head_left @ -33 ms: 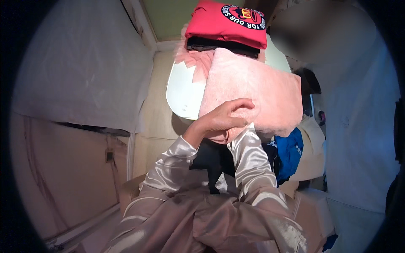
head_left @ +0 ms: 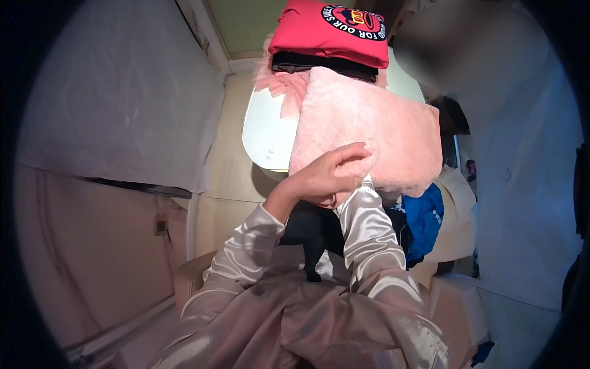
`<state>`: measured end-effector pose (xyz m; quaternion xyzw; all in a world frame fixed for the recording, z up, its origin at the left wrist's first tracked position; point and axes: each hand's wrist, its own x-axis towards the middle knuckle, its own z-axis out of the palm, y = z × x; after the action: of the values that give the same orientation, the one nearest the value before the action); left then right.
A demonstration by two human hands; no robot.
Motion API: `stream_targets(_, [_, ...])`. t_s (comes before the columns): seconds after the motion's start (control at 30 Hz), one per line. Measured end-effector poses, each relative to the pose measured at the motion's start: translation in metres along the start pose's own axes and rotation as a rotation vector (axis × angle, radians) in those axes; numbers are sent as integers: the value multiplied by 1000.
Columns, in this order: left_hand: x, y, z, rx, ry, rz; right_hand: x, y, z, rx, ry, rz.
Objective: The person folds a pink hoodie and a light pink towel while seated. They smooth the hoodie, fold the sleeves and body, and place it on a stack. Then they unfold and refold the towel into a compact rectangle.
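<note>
A pale pink fleecy cloth [head_left: 393,135], folded into a thick flat piece, lies before me with its near edge toward my lap. My left hand [head_left: 329,175] is on its near left part, fingers slightly bent and thumb held apart from them, gripping nothing visible. From the right, my right sleeve [head_left: 369,215], shiny and satin, reaches to the cloth's near edge under my left hand. My right hand and its fingers are hidden there by the cloth and the left hand.
The cloth lies on a white rounded table [head_left: 267,138]. Behind it, a red printed garment [head_left: 301,31] tops dark folded clothes [head_left: 326,64], beside pink tulle [head_left: 295,92]. Blue clothing [head_left: 424,221] lies at right. Black fabric [head_left: 313,227] is near my lap. A blurred area covers the upper right.
The view has shifted slightly. Less of the pink fold shows beneath my left wrist. Both arms keep nearly the same pose.
</note>
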<state>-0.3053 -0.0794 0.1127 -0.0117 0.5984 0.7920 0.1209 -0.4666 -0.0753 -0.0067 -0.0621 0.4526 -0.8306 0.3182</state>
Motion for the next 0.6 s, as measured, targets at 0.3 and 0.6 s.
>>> stream_targets(0.3, [-33, -8, 11, 474, 159, 254, 7, 12, -8, 179, -31, 112])
stream_targets(0.6, [-21, -44, 4, 641, 308, 282, 1, -23, -41, 287, -148, 165])
